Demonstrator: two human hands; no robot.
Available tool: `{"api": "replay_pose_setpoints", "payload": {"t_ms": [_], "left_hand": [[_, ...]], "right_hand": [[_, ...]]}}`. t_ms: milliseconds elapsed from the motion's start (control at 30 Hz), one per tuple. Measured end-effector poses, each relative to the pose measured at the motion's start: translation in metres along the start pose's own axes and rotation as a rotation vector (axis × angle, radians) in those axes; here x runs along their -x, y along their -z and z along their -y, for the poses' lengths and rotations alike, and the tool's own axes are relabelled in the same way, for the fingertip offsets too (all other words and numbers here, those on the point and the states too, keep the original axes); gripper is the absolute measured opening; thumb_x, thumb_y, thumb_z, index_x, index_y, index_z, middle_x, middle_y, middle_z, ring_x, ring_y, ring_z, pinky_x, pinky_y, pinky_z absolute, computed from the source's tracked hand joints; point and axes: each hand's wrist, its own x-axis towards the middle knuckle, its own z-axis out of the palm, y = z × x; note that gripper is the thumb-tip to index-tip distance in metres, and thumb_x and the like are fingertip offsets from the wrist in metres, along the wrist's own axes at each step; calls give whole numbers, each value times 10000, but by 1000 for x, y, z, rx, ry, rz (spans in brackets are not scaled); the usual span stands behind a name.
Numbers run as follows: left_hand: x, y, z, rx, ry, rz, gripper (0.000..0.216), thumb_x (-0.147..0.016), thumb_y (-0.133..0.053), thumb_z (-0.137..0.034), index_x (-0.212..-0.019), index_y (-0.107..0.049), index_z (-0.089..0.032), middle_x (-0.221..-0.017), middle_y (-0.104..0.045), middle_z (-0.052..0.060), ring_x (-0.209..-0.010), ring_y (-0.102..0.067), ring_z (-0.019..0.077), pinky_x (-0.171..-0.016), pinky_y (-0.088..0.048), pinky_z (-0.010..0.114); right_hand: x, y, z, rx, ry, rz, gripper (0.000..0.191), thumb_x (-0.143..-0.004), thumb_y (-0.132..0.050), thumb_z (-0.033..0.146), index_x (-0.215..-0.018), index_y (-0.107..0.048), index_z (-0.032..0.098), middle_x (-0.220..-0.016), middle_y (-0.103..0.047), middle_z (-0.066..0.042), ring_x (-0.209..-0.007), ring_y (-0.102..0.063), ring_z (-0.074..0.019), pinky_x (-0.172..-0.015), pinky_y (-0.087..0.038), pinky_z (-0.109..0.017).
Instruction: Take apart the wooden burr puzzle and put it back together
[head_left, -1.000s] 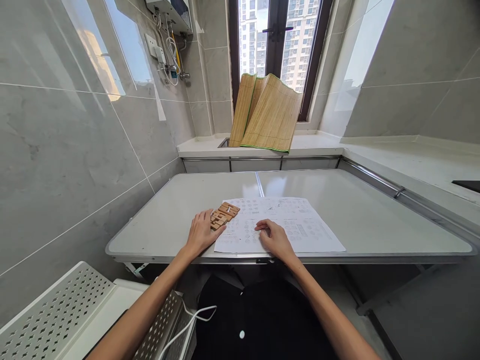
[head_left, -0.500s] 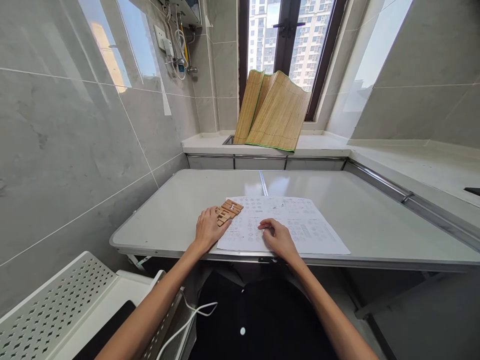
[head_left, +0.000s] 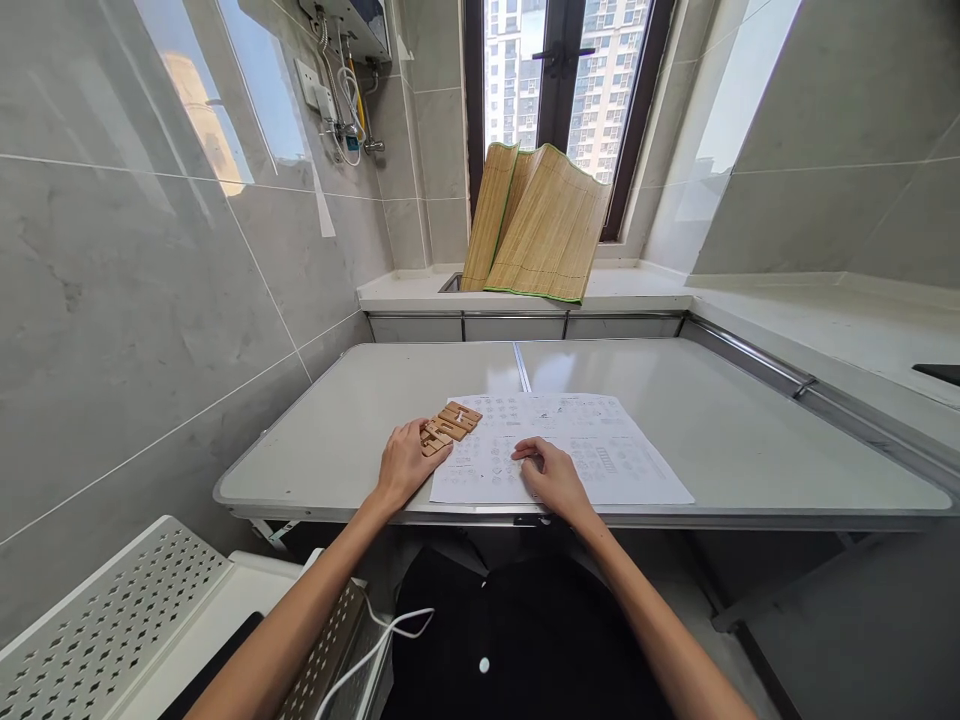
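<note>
A flat group of wooden puzzle pieces (head_left: 451, 425) lies on the white table (head_left: 345, 420), at the left edge of a printed sheet of paper (head_left: 592, 445). My left hand (head_left: 405, 462) rests flat beside the pieces, fingers stretched out and touching the nearest ones. My right hand (head_left: 551, 475) lies on the paper near its front edge, fingers loosely curled downward, with nothing held in it.
A folded bamboo mat (head_left: 536, 225) leans against the window on the back ledge. Tiled wall runs along the left. A perforated white metal shelf (head_left: 112, 620) stands at lower left with a white cable (head_left: 382, 630). A counter (head_left: 840, 330) runs along the right.
Only the view has shifted slightly; both hands keep their places on the table, the left by the wooden pieces and the right on the paper.
</note>
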Motion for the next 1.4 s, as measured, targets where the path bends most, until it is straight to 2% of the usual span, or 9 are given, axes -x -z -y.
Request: {"api": "replay_pose_setpoints", "payload": {"t_ms": [200,333,467,633,933,1033,1133,1267,1400], "left_hand": [[3,5,-6,69,-104,-43,590,-862,-693,-532,-1334,-545,-210,-1276,-673,104,-1169,-611,304,-983,-518,416],[4,5,-28,184,-246,46,626,-842,-730,-513,-1368,-529,-241,-1301,-652,90,-1204,-599,296,-1027,-503,411],[2,-8,-54,252,-338,161,685,-789,-787,-520,-1360,-559,-219,-1290,-657,105,-1194,-606,310,-1019,-506,416],[-1,-29,-75,307,-388,206,698,-789,-789,-521,-1359,-570,-181,-1247,-670,135,-1165,-622,328,-994,-509,441],[5,-36,-68,347,-444,140,755,-763,-805,-582,-1351,-549,-184,-1269,-620,154,-1196,-581,341,-1022,-487,493],[10,-30,-62,268,-394,63,752,-705,-827,-628,-1258,-614,-165,-1219,-595,169,-1182,-556,368,-1020,-472,536],[14,-23,-56,253,-300,76,667,-696,-828,-628,-1142,-664,-159,-1083,-609,131,-1078,-582,343,-951,-492,501],[17,-17,-52,451,-197,212,700,-710,-831,-598,-1229,-613,-181,-863,-605,13,-806,-591,214,-761,-495,345],[18,-15,-52,659,-150,258,720,-734,-834,-550,-1299,-557,-200,-875,-624,-10,-728,-555,150,-699,-461,280]], "right_hand": [[0,0,1,-16,10,0,295,-804,-486,168,-1025,-670,233,-994,-783,-16,-974,-702,-212,-841,-495,-335],[-2,-1,-2,-12,19,-5,289,-801,-490,162,-1021,-665,230,-982,-785,-13,-959,-706,-210,-868,-497,-342],[-2,-2,-3,-17,28,-16,281,-800,-488,153,-1013,-656,225,-989,-784,-26,-983,-711,-209,-897,-502,-344],[-2,-2,-3,-27,30,-57,255,-830,-488,185,-1017,-657,220,-1026,-774,-45,-1015,-700,-227,-935,-500,-371],[-4,-6,-9,67,94,-78,187,-890,-573,319,-1010,-676,220,-1031,-752,-70,-1014,-668,-262,-933,-484,-401],[-4,-7,-9,118,109,-94,193,-895,-594,351,-999,-679,212,-1044,-740,-85,-1032,-639,-280,-927,-470,-413],[-4,-7,-9,162,126,-93,190,-904,-604,368,-978,-681,210,-1036,-732,-87,-1026,-623,-285,-918,-458,-415],[-4,-8,-9,200,143,-80,179,-912,-622,371,-968,-691,215,-1020,-726,-76,-1024,-614,-277,-926,-441,-404],[-3,-10,-11,255,141,-76,150,-893,-654,353,-949,-695,220,-1029,-717,-68,-1030,-606,-274,-933,-422,-399]]}}
